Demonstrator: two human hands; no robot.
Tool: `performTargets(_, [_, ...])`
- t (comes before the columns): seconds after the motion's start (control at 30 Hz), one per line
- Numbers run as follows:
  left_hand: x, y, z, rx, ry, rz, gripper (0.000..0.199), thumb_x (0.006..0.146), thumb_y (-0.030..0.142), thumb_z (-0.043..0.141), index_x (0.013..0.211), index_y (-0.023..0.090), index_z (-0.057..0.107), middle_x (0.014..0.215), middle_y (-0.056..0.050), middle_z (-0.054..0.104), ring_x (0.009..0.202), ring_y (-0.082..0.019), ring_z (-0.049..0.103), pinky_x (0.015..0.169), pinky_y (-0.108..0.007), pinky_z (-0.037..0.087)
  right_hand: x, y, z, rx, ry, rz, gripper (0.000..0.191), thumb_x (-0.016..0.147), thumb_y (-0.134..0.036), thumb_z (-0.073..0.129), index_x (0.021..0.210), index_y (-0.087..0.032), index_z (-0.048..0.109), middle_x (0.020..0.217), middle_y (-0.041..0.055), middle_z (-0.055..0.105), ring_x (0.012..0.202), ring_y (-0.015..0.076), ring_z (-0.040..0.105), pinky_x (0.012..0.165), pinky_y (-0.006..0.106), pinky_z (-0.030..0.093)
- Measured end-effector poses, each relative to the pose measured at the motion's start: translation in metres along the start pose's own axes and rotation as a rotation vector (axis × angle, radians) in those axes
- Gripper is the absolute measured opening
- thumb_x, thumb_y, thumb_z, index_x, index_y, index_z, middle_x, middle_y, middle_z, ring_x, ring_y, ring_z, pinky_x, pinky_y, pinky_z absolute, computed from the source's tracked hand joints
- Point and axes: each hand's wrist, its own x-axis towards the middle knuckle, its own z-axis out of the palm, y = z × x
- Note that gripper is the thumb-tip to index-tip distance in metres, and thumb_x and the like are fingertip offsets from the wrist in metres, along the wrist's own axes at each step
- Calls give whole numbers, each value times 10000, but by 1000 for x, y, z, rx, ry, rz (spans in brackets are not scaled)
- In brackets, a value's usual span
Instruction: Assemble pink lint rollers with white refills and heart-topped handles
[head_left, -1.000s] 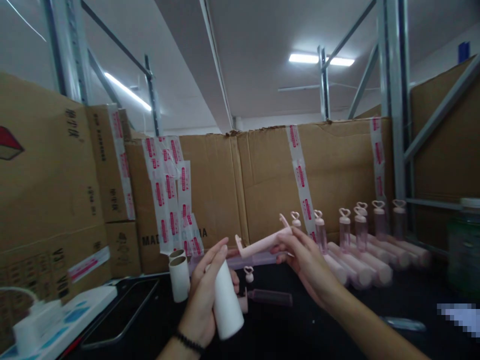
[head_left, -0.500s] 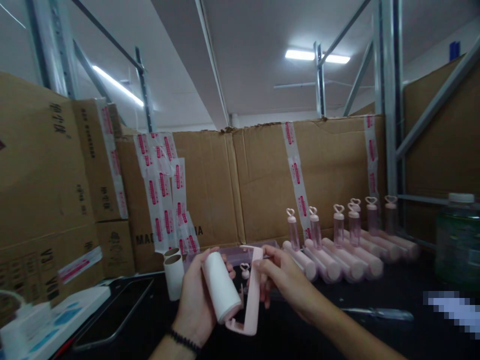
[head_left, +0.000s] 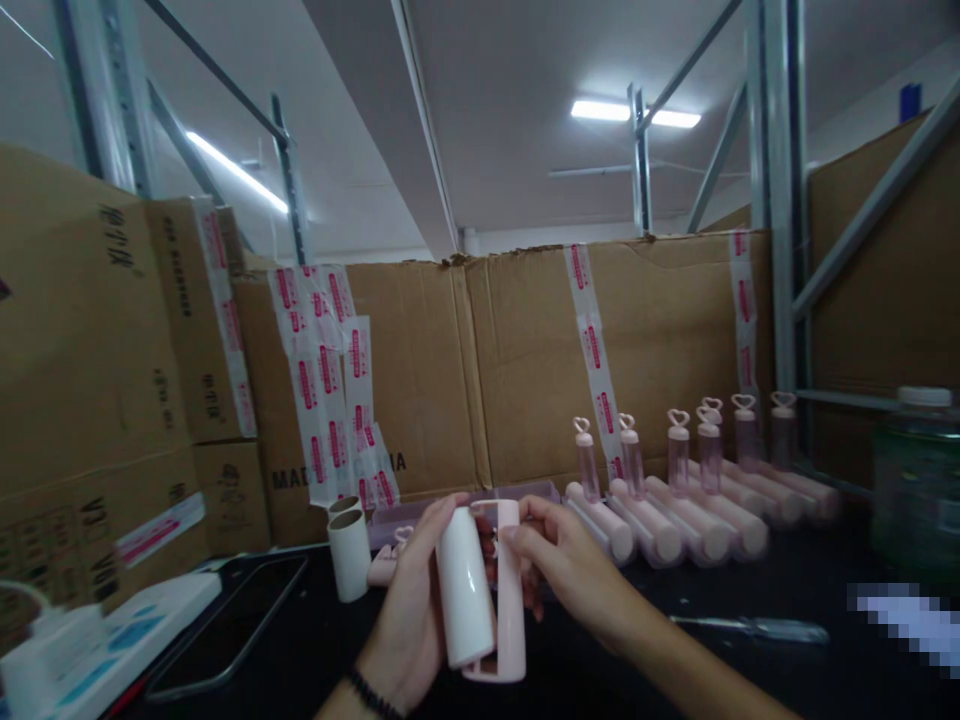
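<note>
A glossy white roll [head_left: 465,590] is held upright, slightly tilted, in my left hand [head_left: 412,590], whose fingers wrap behind it. My right hand [head_left: 559,555] pinches the upper part of a pale pink plastic frame [head_left: 511,600]. The roll stands close beside the frame's long bar, and their lower ends meet or overlap. Whether the roll is seated in the frame cannot be made out. Behind my hands lies a translucent pink tray [head_left: 536,491], with small pink heart-topped parts [head_left: 403,535] left of my left hand.
Two white tubes [head_left: 349,560] stand at left, near a phone [head_left: 232,625] and a power strip [head_left: 142,625]. Several pink rollers [head_left: 694,525] with heart-topped pieces line the right. A screwdriver [head_left: 780,629] and green bottle [head_left: 916,480] are farther right. Cardboard [head_left: 525,380] rises behind.
The white roll has moved right and turned more upright, closer to the pink frame. My left hand has shifted right with it, uncovering pink parts behind. The frame is slightly lower.
</note>
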Motion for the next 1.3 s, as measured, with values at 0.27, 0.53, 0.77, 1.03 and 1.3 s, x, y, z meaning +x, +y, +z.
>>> performTargets(0.27, [2, 2, -5, 167, -81, 78, 288, 864, 414, 632, 1072, 217, 601, 890, -21, 661, 758, -194, 636, 707, -318, 525, -2, 4, 2, -56, -22, -34, 177, 896, -342, 569, 929, -175, 521, 548, -80, 556, 381, 75, 494, 342, 162, 419])
performTargets(0.53, [-3, 0, -6, 297, -144, 159, 269, 871, 376, 620, 1075, 200, 609, 931, -28, 678, 839, -196, 622, 711, -277, 515, -9, 3, 8, -151, 38, -58, 97, 924, -277, 510, 987, -205, 501, 647, -70, 564, 428, 79, 475, 371, 171, 374])
performTargets(0.77, [-5, -4, -5, 445, -148, 152, 281, 912, 409, 574, 1133, 236, 593, 950, -16, 711, 893, -183, 641, 720, -237, 501, -7, -4, 8, -356, 178, -101, 272, 934, -429, 576, 851, -171, 597, 698, -21, 586, 621, 119, 531, 525, 218, 385])
performTargets(1.03, [-1, -1, -3, 722, -132, 262, 347, 917, 468, 532, 1142, 217, 613, 1060, -49, 709, 873, -188, 626, 678, -251, 471, -15, -13, 18, -551, 284, -174, 269, 992, -366, 483, 865, -176, 626, 750, 12, 675, 688, 162, 618, 620, 269, 409])
performTargets(1.3, [-2, 5, 0, 671, -211, 234, 363, 915, 449, 541, 1158, 196, 635, 1055, -72, 726, 1018, -246, 651, 745, -273, 484, -18, -18, 23, -488, 312, -184, 273, 994, -382, 473, 860, -191, 614, 771, 19, 695, 705, 173, 635, 626, 266, 440])
